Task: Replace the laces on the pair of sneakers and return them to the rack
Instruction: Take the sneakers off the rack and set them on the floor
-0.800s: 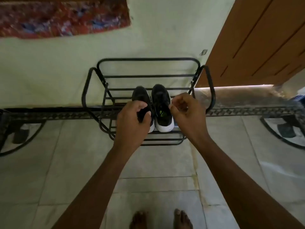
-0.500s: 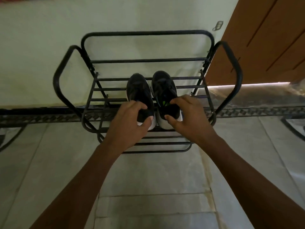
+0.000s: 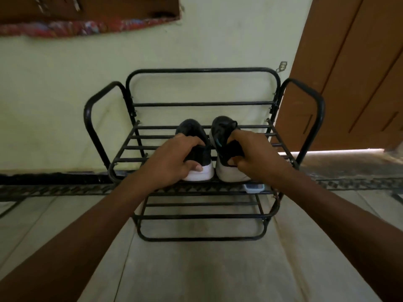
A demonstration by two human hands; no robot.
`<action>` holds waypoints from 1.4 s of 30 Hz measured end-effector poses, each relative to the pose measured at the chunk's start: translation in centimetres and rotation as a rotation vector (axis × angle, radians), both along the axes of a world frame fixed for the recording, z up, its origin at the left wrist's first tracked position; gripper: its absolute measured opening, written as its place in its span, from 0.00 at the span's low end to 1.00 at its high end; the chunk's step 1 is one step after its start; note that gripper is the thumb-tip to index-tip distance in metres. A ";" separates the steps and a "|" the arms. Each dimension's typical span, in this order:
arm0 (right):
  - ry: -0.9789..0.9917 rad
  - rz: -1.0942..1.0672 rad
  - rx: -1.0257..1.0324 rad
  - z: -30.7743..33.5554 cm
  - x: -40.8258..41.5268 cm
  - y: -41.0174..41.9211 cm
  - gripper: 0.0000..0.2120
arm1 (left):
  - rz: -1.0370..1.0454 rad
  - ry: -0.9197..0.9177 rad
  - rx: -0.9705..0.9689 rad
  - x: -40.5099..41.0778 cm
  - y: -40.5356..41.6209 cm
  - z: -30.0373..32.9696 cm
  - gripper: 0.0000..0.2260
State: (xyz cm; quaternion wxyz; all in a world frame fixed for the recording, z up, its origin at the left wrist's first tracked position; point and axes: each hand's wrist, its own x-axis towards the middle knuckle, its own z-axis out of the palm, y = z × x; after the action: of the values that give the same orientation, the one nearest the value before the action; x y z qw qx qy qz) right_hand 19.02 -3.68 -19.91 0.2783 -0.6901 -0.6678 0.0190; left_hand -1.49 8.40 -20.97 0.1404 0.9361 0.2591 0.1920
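Observation:
Two black sneakers with white soles stand side by side on the top shelf of a black metal rack (image 3: 200, 104), heels toward me. My left hand (image 3: 174, 159) grips the heel of the left sneaker (image 3: 192, 129), thumb on its white sole. My right hand (image 3: 250, 153) grips the heel of the right sneaker (image 3: 221, 127), fingers curled into its opening. A teal accent shows inside the right sneaker. The laces are hidden by my hands.
The rack stands against a pale green wall (image 3: 54, 94), with a lower shelf (image 3: 200, 216) below. A brown wooden door (image 3: 353, 73) is at the right. A patterned cloth (image 3: 87, 26) hangs at the upper left. A small light object (image 3: 254, 188) lies under the top shelf.
The view has come closer to the rack and tilted. Both hands keep hold of the sneakers' heels on the top shelf; the right fingers have curled deeper into the right sneaker.

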 end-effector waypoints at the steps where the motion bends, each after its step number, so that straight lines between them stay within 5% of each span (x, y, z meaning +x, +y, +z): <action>1: -0.003 0.007 -0.003 0.3 -0.3 -0.6 0.16 | -0.003 -0.011 0.014 -0.1 -0.3 0.2 0.25; 12: 0.052 0.122 0.105 -0.7 -5.0 -11.3 0.16 | -0.165 -0.181 0.163 -5.7 -8.7 -1.2 0.22; 28: 0.013 0.347 0.172 -9.4 -10.3 -22.2 0.15 | -0.141 -0.173 0.213 -14.1 -21.6 -8.9 0.17; 42: 0.106 0.301 -0.047 -26.0 -10.4 -22.0 0.12 | -0.140 -0.046 0.117 -13.4 -21.5 -26.0 0.16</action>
State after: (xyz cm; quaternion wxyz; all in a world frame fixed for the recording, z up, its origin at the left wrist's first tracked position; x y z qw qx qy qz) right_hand 8.66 -25.71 -45.86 0.2910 -0.5866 -0.7474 0.1124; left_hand -14.85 -13.09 -46.98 0.1044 0.9539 0.1781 0.2178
